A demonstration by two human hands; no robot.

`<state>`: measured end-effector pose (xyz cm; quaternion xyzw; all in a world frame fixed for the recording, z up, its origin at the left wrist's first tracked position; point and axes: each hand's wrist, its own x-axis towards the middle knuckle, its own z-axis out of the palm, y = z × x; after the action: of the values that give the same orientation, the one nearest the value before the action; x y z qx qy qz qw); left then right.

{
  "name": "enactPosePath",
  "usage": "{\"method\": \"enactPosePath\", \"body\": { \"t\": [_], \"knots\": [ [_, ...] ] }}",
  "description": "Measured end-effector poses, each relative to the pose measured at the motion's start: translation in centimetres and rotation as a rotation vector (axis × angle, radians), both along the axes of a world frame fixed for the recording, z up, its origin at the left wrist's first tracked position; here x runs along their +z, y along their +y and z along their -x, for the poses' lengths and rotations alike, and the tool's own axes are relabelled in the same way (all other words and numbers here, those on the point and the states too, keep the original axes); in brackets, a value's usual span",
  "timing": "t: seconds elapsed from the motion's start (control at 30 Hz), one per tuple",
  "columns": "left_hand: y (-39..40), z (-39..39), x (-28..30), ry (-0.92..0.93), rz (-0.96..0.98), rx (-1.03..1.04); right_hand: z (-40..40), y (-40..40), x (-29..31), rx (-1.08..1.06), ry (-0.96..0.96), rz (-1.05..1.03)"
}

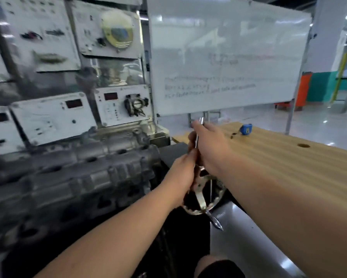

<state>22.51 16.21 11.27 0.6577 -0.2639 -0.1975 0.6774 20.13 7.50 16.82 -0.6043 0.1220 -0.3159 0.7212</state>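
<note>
Presently, your right hand (208, 145) is curled tight round upper part of steel bar (197, 140). Your left hand (180, 173) grips same bar lower down, at 7 o'clock of right hand. Bar stands near upright over toothed wheel (192, 211), at 3 o'clock end of engine block (88, 177). Blue tape measure (246, 129) lies on wooden table (289, 167), 1 o'clock from hands.

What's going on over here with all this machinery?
A person is working at the end of a grey engine. Both hands grip one long metal tool: the right hand holds its upper shaft and the left hand holds it lower down. The tool crosses a toothed wheel at the engine's end, but it is not clear whether it is seated on anything there. A blue tape measure lies on the wooden table beyond.
</note>
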Motion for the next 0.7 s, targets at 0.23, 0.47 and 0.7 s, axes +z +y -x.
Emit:
{"method": "enactPosePath", "body": {
  "t": [0.23, 0.47, 0.7],
  "knots": [
    [9.7, -5.0, 4.4, -0.585, -0.395, 0.203, -5.6, 7.5, 4.4, 0.227, -0.131, 0.132],
    [16.4, -10.4, 10.8, -0.819, -0.685, 0.338, -10.8, 13.4, 10.0, 0.46, -0.161, 0.132],
    [18.7, -17.5, 13.2, -0.824, -0.742, 0.433, -16.4, 15.2, 12.8, 0.569, -0.2, 0.035]
  ]
}}
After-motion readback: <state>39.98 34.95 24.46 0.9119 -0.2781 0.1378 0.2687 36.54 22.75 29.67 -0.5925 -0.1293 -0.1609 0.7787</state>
